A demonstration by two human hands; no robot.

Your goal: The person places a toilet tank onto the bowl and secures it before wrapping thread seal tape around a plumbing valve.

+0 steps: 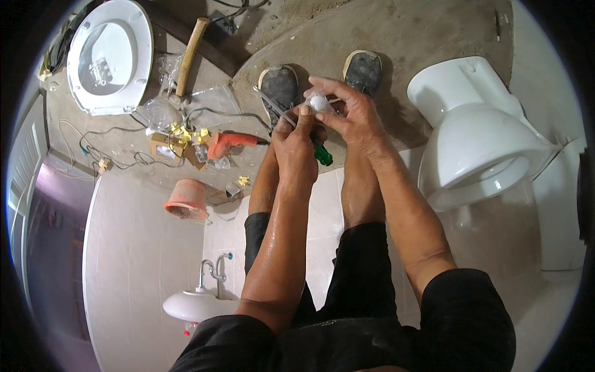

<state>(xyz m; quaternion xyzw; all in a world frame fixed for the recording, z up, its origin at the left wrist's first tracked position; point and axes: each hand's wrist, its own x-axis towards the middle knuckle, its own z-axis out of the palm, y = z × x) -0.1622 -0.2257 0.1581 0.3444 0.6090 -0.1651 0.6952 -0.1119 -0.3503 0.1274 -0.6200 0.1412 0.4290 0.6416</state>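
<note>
My left hand [296,146] is closed around a screwdriver. Its metal shaft points up and left from the fist, and its green handle [323,155] sticks out below the fingers. The same hand's thumb presses against a small, round white plastic piece [318,102]. My right hand [356,115] pinches that piece from the other side with its fingers curled round it. Part of the piece is covered by the fingers, and I cannot make out its exact kind. Both hands are held together in front of my shoes.
A white toilet bowl [477,149] lies at the right. At the left are a toilet seat [144,59], a hammer [189,59], an orange power drill [226,146] with its cord, and a small cardboard box [167,147]. An orange bucket [187,197] and a washbasin [192,305] are lower left.
</note>
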